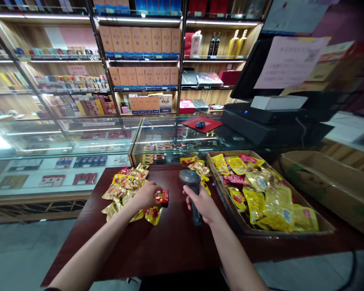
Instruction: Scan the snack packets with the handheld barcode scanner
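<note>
My left hand (147,195) is closed on a small red packet (161,197), above the right side of a heap of gold, yellow and red snack packets (124,186). Fingers of my right hand (201,203) wrap round the handle of a dark barcode scanner (190,177), held upright over the dark red-brown table (157,250). A few gold and yellow packets (199,166) lie just behind the scanner. To its right, a shallow cardboard box (230,212) holds many yellow, gold and red packets.
A second cardboard box (327,178) stands at the right. Behind the table runs a glass display counter (109,137) bearing a mouse (200,125) on a red mat (212,124) and a black register (261,121) with a monitor. Stocked shelves (145,60) line the wall.
</note>
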Demonstrator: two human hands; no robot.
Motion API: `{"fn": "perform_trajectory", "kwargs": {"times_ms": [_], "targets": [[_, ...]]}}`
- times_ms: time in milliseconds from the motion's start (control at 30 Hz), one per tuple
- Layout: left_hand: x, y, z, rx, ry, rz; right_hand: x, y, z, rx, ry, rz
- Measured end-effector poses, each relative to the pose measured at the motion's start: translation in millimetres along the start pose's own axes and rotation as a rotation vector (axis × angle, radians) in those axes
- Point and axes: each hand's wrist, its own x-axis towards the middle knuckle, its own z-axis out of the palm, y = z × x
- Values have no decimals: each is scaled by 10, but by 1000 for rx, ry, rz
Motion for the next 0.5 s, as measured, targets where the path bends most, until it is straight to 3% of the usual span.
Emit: {"fn": "perform_trajectory", "kwargs": {"times_ms": [67,167,333,500], "targets": [[22,7,0,-30,30,-21,-1,-14,-11,-4,2,15],[115,-41,-40,-256,71,-100,-9,-42,-34,-10,16,15],[394,-156,-110,-797,180,-272,-15,-52,-90,-7,19,4],[603,-92,-122,-1408,210,-477,-28,-40,-167,1,37,10]]}}
